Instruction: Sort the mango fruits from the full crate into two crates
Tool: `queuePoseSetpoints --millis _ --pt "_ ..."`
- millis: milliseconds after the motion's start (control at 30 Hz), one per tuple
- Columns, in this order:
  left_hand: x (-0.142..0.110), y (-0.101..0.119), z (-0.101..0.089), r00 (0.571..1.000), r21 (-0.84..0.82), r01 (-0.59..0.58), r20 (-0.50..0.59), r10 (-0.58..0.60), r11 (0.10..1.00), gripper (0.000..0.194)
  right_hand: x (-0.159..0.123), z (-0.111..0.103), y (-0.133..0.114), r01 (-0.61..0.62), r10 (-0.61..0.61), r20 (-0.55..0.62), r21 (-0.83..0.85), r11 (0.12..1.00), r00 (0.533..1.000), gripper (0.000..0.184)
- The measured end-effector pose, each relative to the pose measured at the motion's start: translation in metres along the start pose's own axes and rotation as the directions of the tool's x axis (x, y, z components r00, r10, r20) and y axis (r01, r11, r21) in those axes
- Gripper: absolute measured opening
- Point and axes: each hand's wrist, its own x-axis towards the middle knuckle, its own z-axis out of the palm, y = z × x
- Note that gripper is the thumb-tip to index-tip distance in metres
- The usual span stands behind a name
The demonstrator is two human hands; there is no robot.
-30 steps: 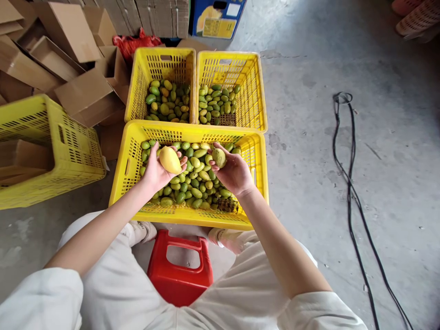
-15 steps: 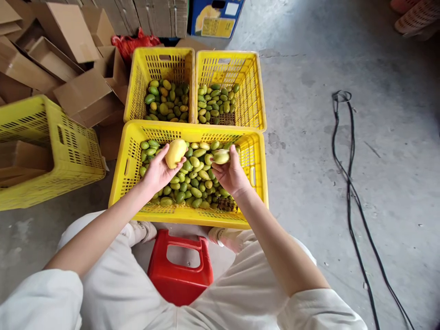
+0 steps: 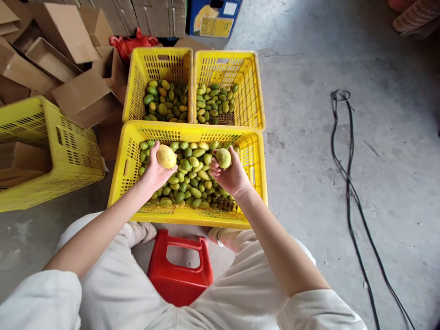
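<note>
My left hand [image 3: 155, 173] is closed around a yellow mango [image 3: 167, 156], held above the near yellow crate [image 3: 187, 133]. My right hand [image 3: 232, 176] grips a greenish-yellow mango [image 3: 223, 157] over the same crate. That crate holds several green and yellow mangoes [image 3: 190, 181]. Behind it stand two more yellow crates, the left one [image 3: 158, 66] and the right one [image 3: 229, 64], each partly filled with mangoes.
A red plastic stool [image 3: 179, 268] sits between my legs. Another yellow crate [image 3: 44, 151] with cardboard inside stands at the left. Cardboard boxes [image 3: 62, 59] pile up at the back left. A black cable [image 3: 350, 183] runs across the concrete floor at the right.
Both hands have turned the mangoes they hold, staying over the near crate. The yellow mango now shows its rounder end; the right-hand mango sits higher in the fingers.
</note>
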Motion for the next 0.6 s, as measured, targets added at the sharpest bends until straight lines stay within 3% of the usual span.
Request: queuePoseSetpoints --millis 267,367,467,600 --pt "0.001 0.001 -0.002 0.995 -0.034 0.04 -0.085 -0.043 0.999 0.044 0.0 0.003 0.0 -0.112 0.121 -0.147 0.068 0.991 0.982 0.029" --pt "-0.002 0.002 -0.001 0.991 -0.051 0.122 -0.04 -0.124 0.991 0.038 0.002 0.0 0.0 -0.098 0.106 -0.123 0.074 0.992 0.987 0.027" --pt "-0.009 0.005 0.002 0.984 -0.043 0.177 0.046 -0.175 0.983 0.04 0.003 -0.002 0.0 0.001 0.01 -0.156 0.071 0.997 0.988 0.025" --pt "-0.016 0.006 0.006 0.975 0.034 0.173 0.133 -0.176 0.984 0.048 0.006 -0.008 0.0 0.074 -0.067 -0.128 0.05 0.996 0.989 0.039"
